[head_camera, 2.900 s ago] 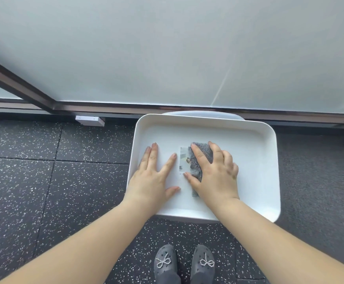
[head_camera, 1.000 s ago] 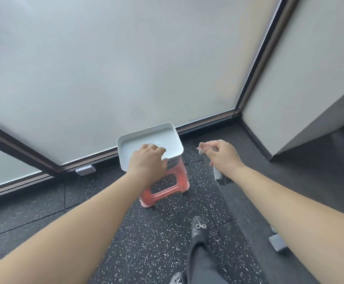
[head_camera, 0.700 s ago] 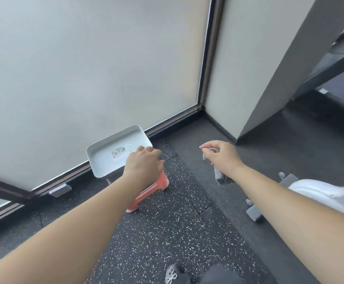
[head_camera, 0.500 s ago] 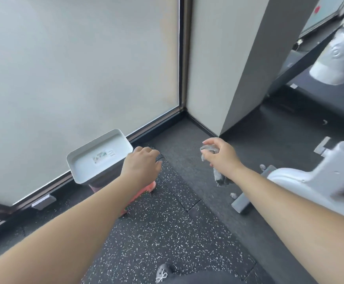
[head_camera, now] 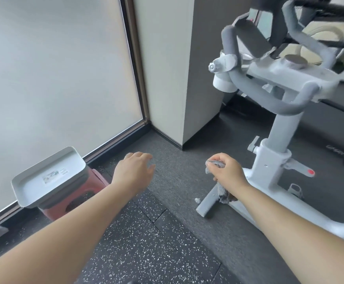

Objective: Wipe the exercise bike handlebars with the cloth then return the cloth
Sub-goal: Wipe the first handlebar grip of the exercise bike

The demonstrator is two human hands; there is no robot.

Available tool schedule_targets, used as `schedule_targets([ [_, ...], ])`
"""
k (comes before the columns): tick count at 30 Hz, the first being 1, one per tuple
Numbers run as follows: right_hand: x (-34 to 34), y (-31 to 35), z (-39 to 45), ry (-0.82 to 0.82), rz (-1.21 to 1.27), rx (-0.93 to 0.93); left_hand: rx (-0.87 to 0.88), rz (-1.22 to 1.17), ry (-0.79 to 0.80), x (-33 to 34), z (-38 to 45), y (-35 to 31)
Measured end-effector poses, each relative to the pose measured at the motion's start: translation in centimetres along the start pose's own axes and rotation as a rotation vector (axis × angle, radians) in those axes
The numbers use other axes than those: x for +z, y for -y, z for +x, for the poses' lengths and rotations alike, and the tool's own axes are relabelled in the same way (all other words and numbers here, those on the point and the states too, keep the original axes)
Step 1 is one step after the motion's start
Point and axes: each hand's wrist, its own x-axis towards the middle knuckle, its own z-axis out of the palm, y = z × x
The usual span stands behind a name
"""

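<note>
Fingers (head_camera: 218, 160) of the right hand (head_camera: 227, 173) are curled tight around a crumpled grey terry cloth (head_camera: 223, 194), one corner bunched above the knuckles and the rest hanging below the palm, as a person faces a white exercise bike (head_camera: 269, 160) on the dark rubber gym floor (head_camera: 146, 242). The left hand (head_camera: 134, 171) hovers empty, its fingers loosely parted and slightly bent, holding nothing. The bike's grey foam-padded handlebars (head_camera: 269, 101) stand higher up and well apart from both hands, unwiped as far as can be judged. The empty white plastic tray (head_camera: 33, 191), where the cloth will likely have to go back, sits on a red plastic stool (head_camera: 99, 179) beside the frosted glass wall (head_camera: 54, 68), to the person's left.

The dangling tail of cloth hangs near the bike's grey front floor bar (head_camera: 209, 201) and could catch on the frame's knobs or levers as the hand rises. A grip on one bunched corner may also let the cloth slip during the wipe, and the curved bars with their tangle of brackets could leave patches missed.
</note>
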Motion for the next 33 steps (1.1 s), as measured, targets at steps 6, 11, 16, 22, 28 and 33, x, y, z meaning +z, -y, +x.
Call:
schedule_targets([
  [6, -3.9, -0.4, -0.4, -0.049, 0.030, -0.017, 0.038, -0.103, -0.054, -1.7, 2.1, -5.3],
  [11, -5.7, 1.4, 0.6, -0.122, 0.075, -0.078, 0.107, -0.268, -0.103, -3.6, 5.0, -8.5],
  [16, -7.5, 5.0, 2.1, -0.184, 0.093, -0.137, 0.179, -0.431, -0.161, -6.5, 8.2, -10.8],
  [22, -8.9, 9.4, 4.1, -0.198, 0.158, -0.249, 0.274, -0.535, -0.241, -9.3, 11.7, -11.8],
  [28, -11.2, 12.8, 6.2, -0.207, 0.168, -0.376, 0.335, -0.691, -0.298, -11.0, 14.4, -12.9],
  [33, -14.3, 14.9, 9.9, -0.156, 0.098, -0.463, 0.351, -0.758, -0.372, -12.6, 16.7, -14.5],
])
